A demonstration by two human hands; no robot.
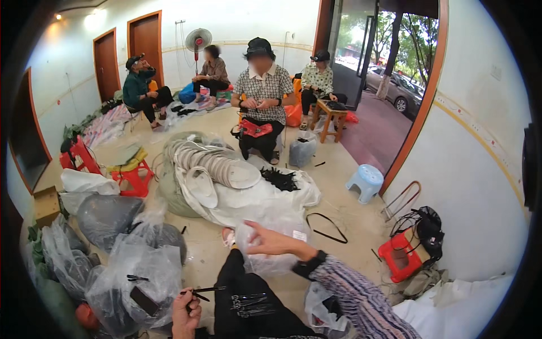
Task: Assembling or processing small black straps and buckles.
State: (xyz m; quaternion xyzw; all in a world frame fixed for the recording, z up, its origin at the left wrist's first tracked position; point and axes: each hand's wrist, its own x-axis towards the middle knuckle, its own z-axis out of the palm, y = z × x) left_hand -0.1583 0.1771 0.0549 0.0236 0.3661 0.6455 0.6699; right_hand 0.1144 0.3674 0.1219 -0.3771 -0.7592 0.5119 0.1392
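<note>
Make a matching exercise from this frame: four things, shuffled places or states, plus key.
Column one:
1. Left hand
2. Right hand
3. Standing fan
4. Car

Column two:
A. Outdoors
B. Near the far wall
C. Holding thin black strips
D. Overlapping clear plastic in this view

Pairs: 1-C, 2-D, 3-B, 4-A

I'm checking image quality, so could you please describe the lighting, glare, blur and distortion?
Head view: daylight glares beyond the glass door, a ceiling lamp glows, and highlights streak the clear plastic bags; head view: the far-left doorway bends along the black rim; head view: blurring hides the face of the central co-worker, while the left hand looks fairly clear.
</note>
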